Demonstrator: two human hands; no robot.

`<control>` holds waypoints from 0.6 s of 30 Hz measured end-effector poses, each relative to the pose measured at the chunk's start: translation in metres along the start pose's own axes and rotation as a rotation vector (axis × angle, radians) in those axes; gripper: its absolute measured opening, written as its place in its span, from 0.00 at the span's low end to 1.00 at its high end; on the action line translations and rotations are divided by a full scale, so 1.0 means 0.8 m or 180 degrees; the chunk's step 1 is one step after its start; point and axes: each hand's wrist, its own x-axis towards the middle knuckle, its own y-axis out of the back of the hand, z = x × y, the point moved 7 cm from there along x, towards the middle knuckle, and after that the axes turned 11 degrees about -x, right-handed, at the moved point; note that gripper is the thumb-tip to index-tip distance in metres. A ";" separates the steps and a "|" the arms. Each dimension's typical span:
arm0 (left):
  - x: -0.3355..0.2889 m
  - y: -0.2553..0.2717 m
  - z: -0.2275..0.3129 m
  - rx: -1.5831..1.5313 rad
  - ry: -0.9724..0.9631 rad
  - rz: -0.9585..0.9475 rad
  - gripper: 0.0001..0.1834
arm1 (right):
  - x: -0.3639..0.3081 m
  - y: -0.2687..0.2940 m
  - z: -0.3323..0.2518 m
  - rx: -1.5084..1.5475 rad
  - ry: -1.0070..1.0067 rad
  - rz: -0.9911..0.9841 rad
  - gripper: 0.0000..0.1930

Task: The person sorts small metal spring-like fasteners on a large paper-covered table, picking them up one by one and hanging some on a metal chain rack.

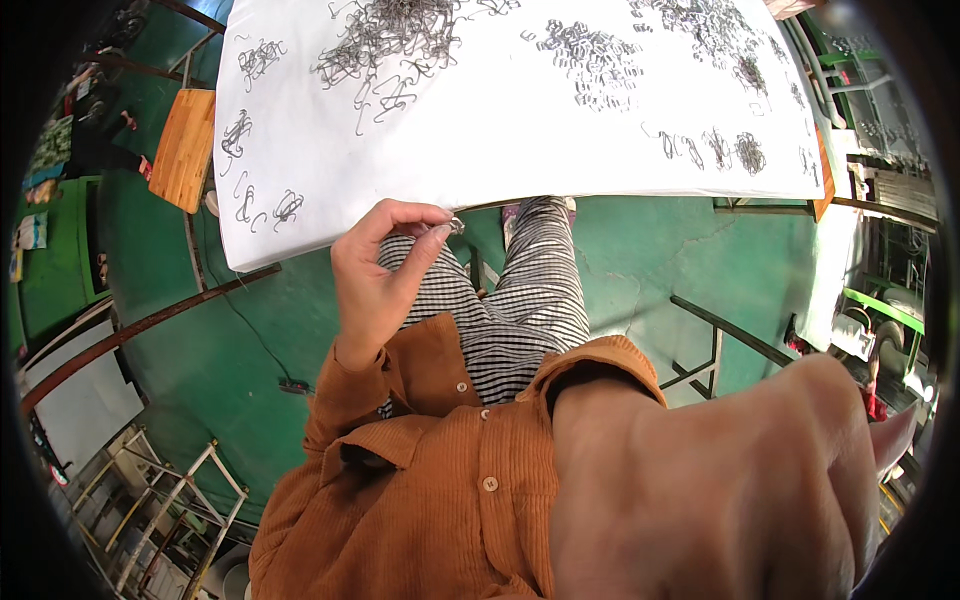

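At the near edge of the white-covered table (480, 150), my left hand (380, 275) is closed in a pinch. Between its thumb and forefinger sits a small shiny metal piece (457, 226), too small to tell its exact kind. My right hand (710, 480) is raised very close to the camera, its back filling the lower right. Its fingers bend away and are mostly hidden, so what they hold, if anything, does not show. A heap of dark curved wire hooks (395, 40) lies at the table's far middle-left, with small bent metal pieces (595, 65) right of it.
Smaller clusters of hooks (287, 207) lie along the table's left side, and more metal pieces (750, 153) near its right. A wooden stool top (183, 150) stands left of the table. Dark metal bars (730, 330) and a cable (260, 340) are low over the green floor.
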 end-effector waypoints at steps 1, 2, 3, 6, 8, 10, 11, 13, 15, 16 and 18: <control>-0.002 0.002 0.001 -0.0002 -0.0017 0.0014 0.05 | -0.001 -0.001 0.002 -0.0023 -0.0009 -0.0009 0.26; -0.003 0.004 0.002 0.0026 -0.0014 0.0038 0.05 | -0.002 -0.001 0.003 -0.0025 -0.0010 -0.0014 0.26; -0.003 0.002 0.002 0.0029 -0.0010 0.0022 0.05 | -0.003 -0.001 0.002 -0.0082 -0.0011 -0.0001 0.25; -0.003 0.000 0.003 0.0007 0.0026 0.0021 0.05 | -0.003 -0.001 0.000 -0.0202 -0.0019 -0.0025 0.24; -0.004 0.000 0.002 -0.0021 0.0055 0.0001 0.05 | -0.005 -0.001 -0.001 -0.0319 -0.0018 -0.0041 0.23; -0.005 0.003 0.003 -0.0002 0.0068 0.0004 0.05 | -0.004 -0.003 0.000 -0.0347 -0.0012 -0.0073 0.22; -0.006 0.002 0.002 0.0000 0.0077 -0.0010 0.05 | -0.004 -0.005 -0.001 -0.0380 -0.0019 -0.0079 0.22; -0.011 0.003 0.001 0.0037 0.0098 -0.0001 0.05 | -0.006 -0.006 -0.001 -0.0413 -0.0025 -0.0115 0.21; -0.009 0.000 0.003 0.0015 0.0081 -0.0021 0.05 | -0.007 -0.005 -0.003 -0.0496 -0.0009 -0.0137 0.20; -0.007 -0.003 0.004 -0.0005 0.0080 -0.0049 0.05 | -0.007 -0.004 -0.006 -0.0557 -0.0001 -0.0136 0.20; -0.008 -0.005 0.004 -0.0021 0.0081 -0.0067 0.05 | -0.006 -0.004 -0.010 -0.0654 0.0002 -0.0176 0.19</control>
